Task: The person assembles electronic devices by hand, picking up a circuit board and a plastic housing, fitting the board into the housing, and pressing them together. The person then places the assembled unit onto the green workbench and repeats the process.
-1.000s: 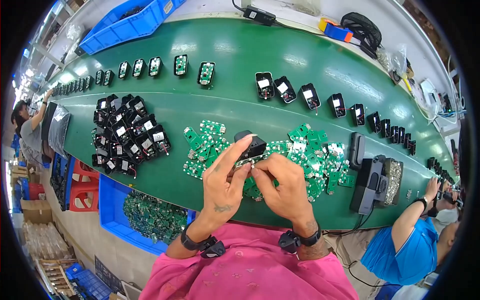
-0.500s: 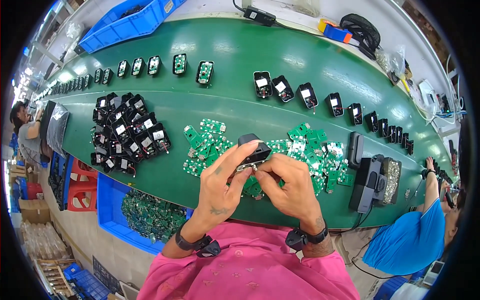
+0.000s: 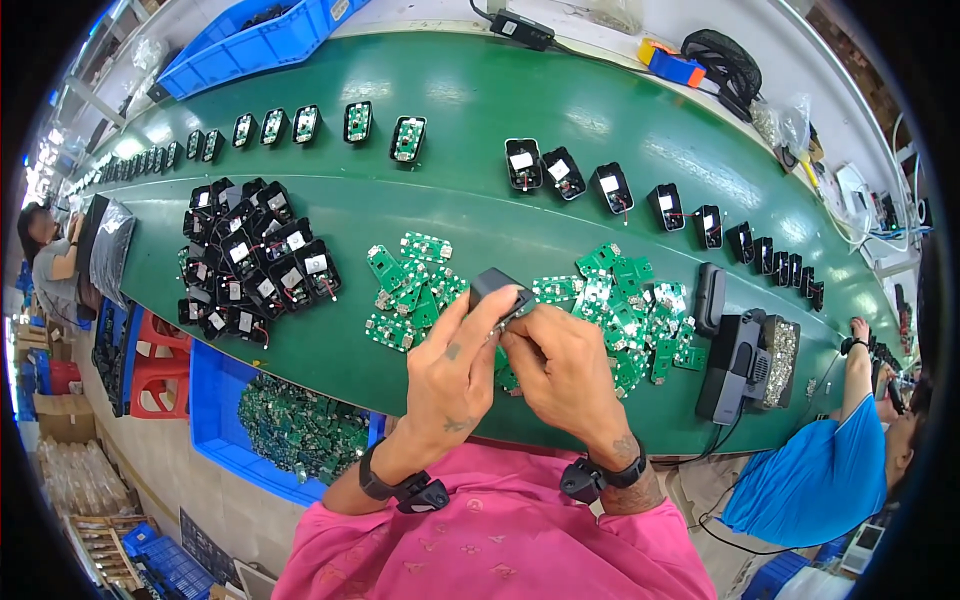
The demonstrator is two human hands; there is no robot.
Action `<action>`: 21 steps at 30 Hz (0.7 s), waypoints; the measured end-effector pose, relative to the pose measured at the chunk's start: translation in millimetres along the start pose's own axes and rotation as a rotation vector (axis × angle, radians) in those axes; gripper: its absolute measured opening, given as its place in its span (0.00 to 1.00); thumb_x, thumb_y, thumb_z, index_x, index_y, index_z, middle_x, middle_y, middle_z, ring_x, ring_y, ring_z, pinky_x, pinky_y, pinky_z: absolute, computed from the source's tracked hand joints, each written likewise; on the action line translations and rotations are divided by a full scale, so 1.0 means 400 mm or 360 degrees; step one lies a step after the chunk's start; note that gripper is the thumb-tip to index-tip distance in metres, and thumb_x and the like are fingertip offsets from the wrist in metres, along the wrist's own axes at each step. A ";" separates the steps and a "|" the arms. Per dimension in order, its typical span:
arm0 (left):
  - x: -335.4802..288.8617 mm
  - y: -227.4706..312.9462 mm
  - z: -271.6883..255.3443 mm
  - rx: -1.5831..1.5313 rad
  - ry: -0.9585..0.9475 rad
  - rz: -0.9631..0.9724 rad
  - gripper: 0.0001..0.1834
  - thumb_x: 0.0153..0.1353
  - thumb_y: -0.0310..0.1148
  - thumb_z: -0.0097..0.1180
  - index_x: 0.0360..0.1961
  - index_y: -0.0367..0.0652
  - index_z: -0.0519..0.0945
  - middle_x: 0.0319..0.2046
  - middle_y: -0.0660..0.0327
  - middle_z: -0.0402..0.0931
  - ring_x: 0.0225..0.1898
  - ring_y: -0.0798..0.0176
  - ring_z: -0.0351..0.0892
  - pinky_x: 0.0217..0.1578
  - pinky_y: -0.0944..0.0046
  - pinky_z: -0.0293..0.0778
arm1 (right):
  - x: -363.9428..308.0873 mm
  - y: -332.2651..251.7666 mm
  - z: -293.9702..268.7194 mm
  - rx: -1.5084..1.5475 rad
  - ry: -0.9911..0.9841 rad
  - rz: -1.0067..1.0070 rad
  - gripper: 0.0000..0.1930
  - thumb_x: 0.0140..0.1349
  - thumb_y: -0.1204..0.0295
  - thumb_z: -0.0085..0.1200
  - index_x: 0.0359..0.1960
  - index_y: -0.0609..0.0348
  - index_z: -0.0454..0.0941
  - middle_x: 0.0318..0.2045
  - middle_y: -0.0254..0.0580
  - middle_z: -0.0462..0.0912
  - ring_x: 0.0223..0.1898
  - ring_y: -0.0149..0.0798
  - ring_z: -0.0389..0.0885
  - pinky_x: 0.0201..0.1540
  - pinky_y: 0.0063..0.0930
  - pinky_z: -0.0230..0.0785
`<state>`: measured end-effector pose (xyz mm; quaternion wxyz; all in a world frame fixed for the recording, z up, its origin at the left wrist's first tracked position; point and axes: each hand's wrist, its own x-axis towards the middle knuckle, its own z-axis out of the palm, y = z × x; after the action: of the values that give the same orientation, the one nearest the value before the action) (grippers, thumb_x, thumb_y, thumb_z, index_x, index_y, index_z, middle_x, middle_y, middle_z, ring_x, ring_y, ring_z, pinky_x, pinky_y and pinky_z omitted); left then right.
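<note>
In the head view, at the middle of the frame, held a black plastic casing (image 3: pixel 491 285) tilted in the left hand (image 3: pixel 447 385), pinching it between thumb and fingers. Had the right hand (image 3: pixel 566 372) at the casing's near right edge, with thumb and fingers curled close together; could not tell of anything pinched between them, because of the fingers in the way. Could not see into the casing either.

Counted as done, by judgement, the row of board-fitted casings (image 3: pixel 407 140) running off to the upper left along the green table (image 3: pixel 460 95). Counted as left the line of boardless casings (image 3: pixel 563 174) at upper right and the casing heap (image 3: pixel 238 250) at left of the frame, showing white patches and dark interiors. Found loose green circuit boards (image 3: pixel 605 310) on both sides of the hands, and more in a blue bin (image 3: pixel 210 420) at lower left. Judged the work only partway along.

Saw white patches (image 3: pixel 521 161), probably stickers, without legible print, and a pale label (image 3: pixel 338 13) on the blue crate (image 3: pixel 225 62) at upper left, too small to read. Made out no brand.
</note>
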<state>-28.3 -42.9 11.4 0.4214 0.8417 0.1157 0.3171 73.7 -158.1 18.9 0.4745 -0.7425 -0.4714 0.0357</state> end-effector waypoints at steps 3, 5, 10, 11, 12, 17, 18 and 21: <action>-0.003 -0.042 0.008 -0.0314 -0.0036 -0.0240 0.23 0.62 0.16 0.55 0.60 0.38 0.74 0.50 0.50 0.79 0.44 0.59 0.84 0.40 0.67 0.81 | -0.001 0.001 0.011 -0.0033 -0.0046 0.0127 0.04 0.59 0.77 0.59 0.31 0.65 0.77 0.24 0.43 0.77 0.24 0.41 0.78 0.27 0.32 0.69; 0.003 -0.052 0.001 -0.0865 -0.0060 -0.0553 0.26 0.66 0.19 0.53 0.65 0.36 0.67 0.56 0.52 0.74 0.45 0.62 0.83 0.42 0.68 0.84 | -0.003 0.004 0.016 -0.0041 0.0091 0.0166 0.05 0.60 0.77 0.59 0.31 0.65 0.76 0.23 0.42 0.76 0.24 0.40 0.78 0.27 0.31 0.70; 0.006 -0.058 -0.023 -0.0830 -0.0158 -0.0508 0.31 0.62 0.20 0.59 0.67 0.38 0.67 0.58 0.55 0.73 0.48 0.65 0.81 0.43 0.68 0.83 | -0.005 0.027 0.039 0.0426 0.0040 0.0691 0.07 0.64 0.74 0.59 0.36 0.67 0.78 0.25 0.37 0.81 0.26 0.28 0.79 0.30 0.24 0.71; 0.006 -0.051 -0.029 -0.0883 -0.0218 -0.0592 0.32 0.60 0.19 0.60 0.67 0.40 0.67 0.59 0.56 0.73 0.49 0.64 0.81 0.43 0.67 0.83 | -0.006 0.032 0.038 0.0345 0.0064 0.0688 0.07 0.65 0.74 0.58 0.37 0.68 0.79 0.26 0.38 0.83 0.27 0.25 0.79 0.30 0.22 0.71; 0.006 -0.051 -0.036 -0.0924 -0.0264 -0.0680 0.34 0.59 0.18 0.61 0.67 0.41 0.68 0.60 0.56 0.72 0.49 0.64 0.81 0.43 0.67 0.83 | -0.004 0.035 0.034 0.0265 0.0117 0.0636 0.06 0.66 0.75 0.58 0.35 0.66 0.79 0.24 0.35 0.81 0.26 0.24 0.78 0.29 0.20 0.69; 0.013 -0.040 -0.036 -0.0707 -0.0297 -0.0591 0.32 0.59 0.15 0.56 0.66 0.42 0.70 0.59 0.51 0.73 0.50 0.64 0.81 0.44 0.66 0.84 | -0.021 0.019 0.031 0.0743 0.0407 0.0626 0.04 0.65 0.78 0.56 0.38 0.66 0.78 0.29 0.28 0.78 0.29 0.21 0.72 0.31 0.16 0.65; 0.014 -0.037 -0.033 -0.0760 -0.0267 -0.0651 0.31 0.59 0.14 0.55 0.65 0.42 0.70 0.59 0.51 0.73 0.50 0.63 0.81 0.44 0.65 0.84 | -0.018 0.016 0.034 0.0906 0.0407 0.0572 0.03 0.65 0.79 0.56 0.39 0.66 0.78 0.29 0.27 0.78 0.28 0.21 0.72 0.31 0.16 0.64; 0.016 -0.041 -0.033 -0.0758 -0.0194 -0.0600 0.29 0.61 0.14 0.53 0.65 0.41 0.71 0.59 0.52 0.72 0.51 0.63 0.81 0.45 0.65 0.84 | -0.016 0.016 0.055 0.1241 0.0348 0.0647 0.03 0.65 0.79 0.56 0.34 0.67 0.79 0.25 0.26 0.72 0.24 0.20 0.67 0.26 0.16 0.57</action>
<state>-30.4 -21.3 7.1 0.6643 0.7005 0.1668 0.2005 63.4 -148.9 -0.6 0.7491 -0.5852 -0.2145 0.2245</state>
